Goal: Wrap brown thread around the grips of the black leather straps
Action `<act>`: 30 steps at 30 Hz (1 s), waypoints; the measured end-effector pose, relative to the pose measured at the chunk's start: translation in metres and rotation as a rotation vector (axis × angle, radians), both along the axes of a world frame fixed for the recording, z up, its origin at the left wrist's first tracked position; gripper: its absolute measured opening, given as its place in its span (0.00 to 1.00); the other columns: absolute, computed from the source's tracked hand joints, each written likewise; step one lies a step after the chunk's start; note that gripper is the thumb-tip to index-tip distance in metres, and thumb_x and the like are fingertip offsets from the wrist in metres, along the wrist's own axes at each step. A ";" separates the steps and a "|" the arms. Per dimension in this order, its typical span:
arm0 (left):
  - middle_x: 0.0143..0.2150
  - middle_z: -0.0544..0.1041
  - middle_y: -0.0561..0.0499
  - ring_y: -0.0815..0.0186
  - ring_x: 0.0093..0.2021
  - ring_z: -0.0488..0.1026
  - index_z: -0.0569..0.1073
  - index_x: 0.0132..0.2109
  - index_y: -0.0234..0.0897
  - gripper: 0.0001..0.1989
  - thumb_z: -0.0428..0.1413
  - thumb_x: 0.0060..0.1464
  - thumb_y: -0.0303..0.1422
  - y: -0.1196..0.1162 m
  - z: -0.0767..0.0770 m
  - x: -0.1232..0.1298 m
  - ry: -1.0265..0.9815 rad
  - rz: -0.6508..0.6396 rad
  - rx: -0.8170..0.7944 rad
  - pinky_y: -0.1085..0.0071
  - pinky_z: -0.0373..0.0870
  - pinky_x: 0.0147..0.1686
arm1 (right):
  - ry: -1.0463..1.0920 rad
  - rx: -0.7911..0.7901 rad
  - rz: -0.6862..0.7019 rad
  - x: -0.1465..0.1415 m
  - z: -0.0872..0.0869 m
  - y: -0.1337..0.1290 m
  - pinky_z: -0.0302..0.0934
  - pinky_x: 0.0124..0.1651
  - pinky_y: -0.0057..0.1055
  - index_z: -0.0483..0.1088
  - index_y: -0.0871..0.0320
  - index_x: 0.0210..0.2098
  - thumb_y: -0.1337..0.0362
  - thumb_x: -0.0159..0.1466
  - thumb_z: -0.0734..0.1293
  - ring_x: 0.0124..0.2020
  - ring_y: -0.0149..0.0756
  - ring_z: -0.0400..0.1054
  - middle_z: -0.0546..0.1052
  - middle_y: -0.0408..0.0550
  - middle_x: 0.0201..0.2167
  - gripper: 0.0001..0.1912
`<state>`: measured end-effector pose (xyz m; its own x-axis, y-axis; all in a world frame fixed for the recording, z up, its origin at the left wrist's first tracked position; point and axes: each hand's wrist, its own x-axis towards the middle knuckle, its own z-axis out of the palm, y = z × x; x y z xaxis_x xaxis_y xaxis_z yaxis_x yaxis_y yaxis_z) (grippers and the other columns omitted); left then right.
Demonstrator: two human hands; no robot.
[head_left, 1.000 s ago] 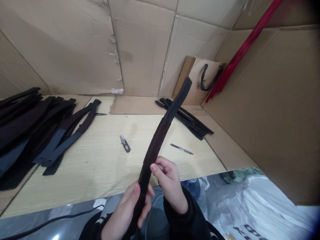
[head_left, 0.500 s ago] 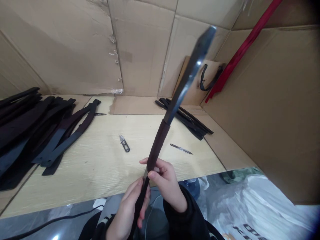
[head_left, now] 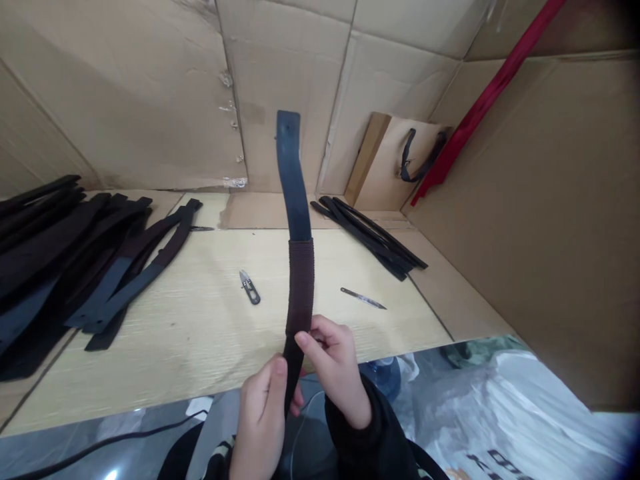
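Observation:
A long, slightly curved strap [head_left: 301, 283] stands almost upright in front of me, its flat face towards the camera. Its top part is smooth blue-grey with a small hole near the tip; below comes a ribbed dark brown section, then a black lower end. My left hand [head_left: 266, 417] is closed round the black part, thumb on the front. Just above it on the right, my right hand [head_left: 333, 363] pinches the strap at the bottom of the brown section, with its other fingers partly hidden behind. The strap's lowest end is hidden by my left hand.
Small thread snips [head_left: 249, 287] and a thin pointed blade [head_left: 363, 298] lie on the table [head_left: 200, 333]. Similar straps [head_left: 120, 267] are piled at the left. Narrow black strips [head_left: 370, 237] lie at the back right. Cardboard walls [head_left: 280, 67] surround the table; a red band [head_left: 490, 100] hangs right.
The strap has turned from edge-on to flat-side-on, and its top end has swung left and lower. Both hands still hold it, with my left hand shifted slightly right.

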<state>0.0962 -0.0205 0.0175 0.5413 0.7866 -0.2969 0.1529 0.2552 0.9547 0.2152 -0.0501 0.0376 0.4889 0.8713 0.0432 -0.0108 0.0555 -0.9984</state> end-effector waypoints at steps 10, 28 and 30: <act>0.20 0.65 0.54 0.72 0.23 0.64 0.63 0.24 0.35 0.26 0.40 0.59 0.50 0.006 -0.010 -0.003 0.148 -0.033 0.181 0.75 0.58 0.27 | -0.329 -0.066 -0.093 0.008 0.006 -0.002 0.41 0.18 0.23 0.74 0.61 0.39 0.58 0.58 0.68 0.17 0.23 0.43 0.49 0.34 0.15 0.14; 0.22 0.66 0.53 0.71 0.24 0.65 0.64 0.28 0.36 0.21 0.42 0.60 0.46 0.004 -0.010 -0.003 0.205 -0.066 0.294 0.75 0.58 0.28 | -0.822 0.070 -0.434 0.005 -0.012 -0.002 0.49 0.20 0.25 0.73 0.62 0.35 0.57 0.60 0.68 0.15 0.24 0.48 0.56 0.37 0.13 0.13; 0.22 0.66 0.53 0.72 0.23 0.64 0.64 0.27 0.36 0.22 0.42 0.59 0.47 0.004 -0.009 -0.004 0.169 -0.065 0.242 0.76 0.58 0.27 | -0.561 0.013 -0.308 0.006 -0.009 -0.001 0.43 0.18 0.24 0.74 0.62 0.39 0.56 0.58 0.69 0.16 0.24 0.44 0.50 0.34 0.14 0.15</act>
<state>0.0924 -0.0164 0.0088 0.5518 0.8109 -0.1948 0.3232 0.0074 0.9463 0.2213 -0.0511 0.0288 0.6168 0.6923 0.3745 0.5315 -0.0154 -0.8469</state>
